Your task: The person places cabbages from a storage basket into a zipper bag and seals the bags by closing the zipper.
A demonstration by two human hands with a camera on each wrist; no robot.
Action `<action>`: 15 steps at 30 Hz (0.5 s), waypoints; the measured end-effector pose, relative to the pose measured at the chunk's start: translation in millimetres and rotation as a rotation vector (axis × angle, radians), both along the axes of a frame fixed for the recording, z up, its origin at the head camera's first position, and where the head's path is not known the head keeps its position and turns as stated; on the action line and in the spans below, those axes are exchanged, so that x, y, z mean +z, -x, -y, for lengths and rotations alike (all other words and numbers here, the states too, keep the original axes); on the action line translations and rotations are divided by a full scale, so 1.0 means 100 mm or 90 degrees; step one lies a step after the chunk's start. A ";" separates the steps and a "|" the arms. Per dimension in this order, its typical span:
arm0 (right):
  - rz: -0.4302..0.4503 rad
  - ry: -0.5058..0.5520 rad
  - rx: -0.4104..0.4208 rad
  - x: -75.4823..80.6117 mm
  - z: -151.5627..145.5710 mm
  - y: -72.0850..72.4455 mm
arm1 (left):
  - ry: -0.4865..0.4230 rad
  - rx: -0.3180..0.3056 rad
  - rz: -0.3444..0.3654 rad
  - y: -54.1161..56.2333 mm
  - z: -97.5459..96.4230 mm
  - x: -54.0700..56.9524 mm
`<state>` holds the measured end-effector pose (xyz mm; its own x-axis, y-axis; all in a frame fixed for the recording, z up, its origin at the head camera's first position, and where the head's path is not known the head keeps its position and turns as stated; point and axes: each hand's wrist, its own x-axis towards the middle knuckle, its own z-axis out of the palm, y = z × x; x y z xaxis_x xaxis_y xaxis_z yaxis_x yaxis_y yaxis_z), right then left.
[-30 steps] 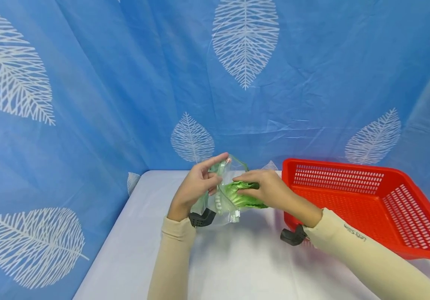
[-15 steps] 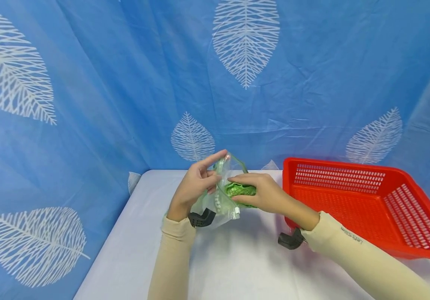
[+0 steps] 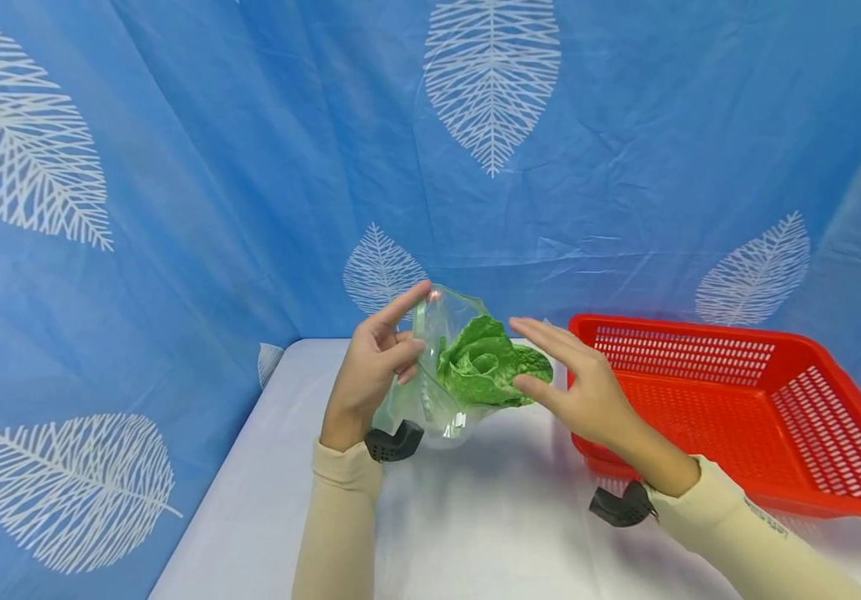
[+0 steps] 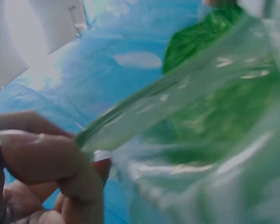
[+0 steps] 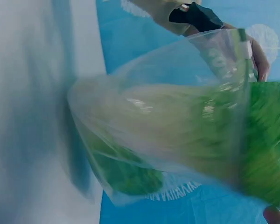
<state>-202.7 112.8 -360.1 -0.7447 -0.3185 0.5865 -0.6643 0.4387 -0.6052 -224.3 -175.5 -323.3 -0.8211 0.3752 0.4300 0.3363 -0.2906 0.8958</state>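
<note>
A head of leafy green lettuce [image 3: 478,367] stands partly in a clear zip bag [image 3: 441,408], its leaves spreading out of the mouth. In the right wrist view, the pale stem part [image 5: 172,107] shows through the plastic, with another green piece [image 5: 126,172] lower in the bag. My left hand [image 3: 370,367] pinches the bag's rim, index finger stretched along it; thumb and fingertip grip the green edge in the left wrist view. My right hand [image 3: 583,387] is spread with straight fingers beside the leaves. Whether its thumb touches them, I cannot tell.
A red perforated plastic basket [image 3: 738,425] stands on the right of the white-covered table [image 3: 490,517]. Blue curtains [image 3: 250,167] with white leaf prints hang behind and at the left. Black camera mounts [image 3: 625,504] sit at both wrists.
The right hand has loosened from the lettuce and drawn back to the right, its fingers spreading. More leaves now show outside the bag. The left hand and bag rim shifted slightly left and up.
</note>
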 end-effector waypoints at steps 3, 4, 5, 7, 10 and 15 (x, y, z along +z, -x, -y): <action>0.041 0.088 -0.015 -0.03 -0.04 -0.06 | -0.064 0.001 -0.019 -0.03 -0.02 0.03; 0.070 0.121 -0.007 -0.05 -0.04 -0.07 | -0.080 0.002 -0.023 -0.04 -0.03 0.04; 0.108 0.160 0.007 -0.06 -0.04 -0.09 | -0.092 0.002 -0.027 -0.04 -0.04 0.05; 0.190 0.243 0.040 -0.09 -0.02 -0.13 | -0.109 0.000 -0.031 -0.05 -0.06 0.05; 0.277 0.365 0.115 -0.09 0.02 -0.19 | -0.117 -0.003 -0.031 -0.03 -0.09 0.03; 0.249 0.378 0.134 -0.05 0.10 -0.24 | -0.133 -0.015 -0.017 0.01 -0.17 -0.01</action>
